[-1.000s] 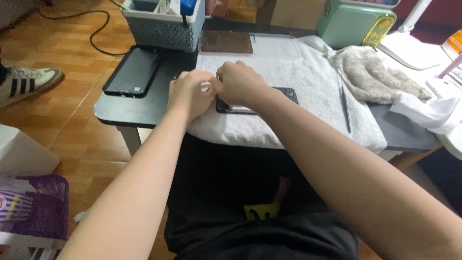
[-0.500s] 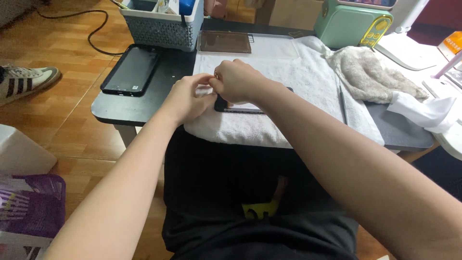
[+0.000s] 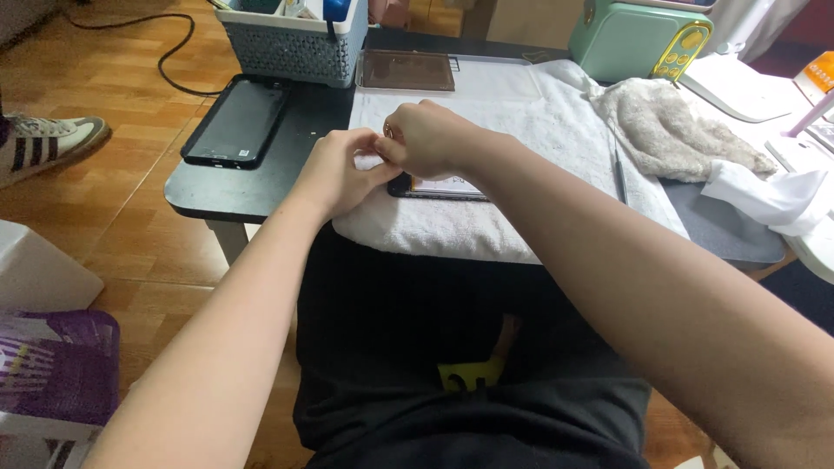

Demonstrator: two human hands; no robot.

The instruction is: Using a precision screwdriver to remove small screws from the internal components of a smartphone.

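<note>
Both hands, left hand [image 3: 334, 174] and right hand [image 3: 426, 139], are pinching something small over the phone [image 3: 439, 187] near the desk's [image 3: 261, 191] front edge; a slip risks dropping it.

Probably a home phone-repair bench: black phone [image 3: 236, 122], white towel [image 3: 521, 139].

white towel [image 3: 521, 130], mint-green box [image 3: 634, 39], grey lattice basket [image 3: 291, 52], black-striped white shoe [image 3: 43, 143]
</note>
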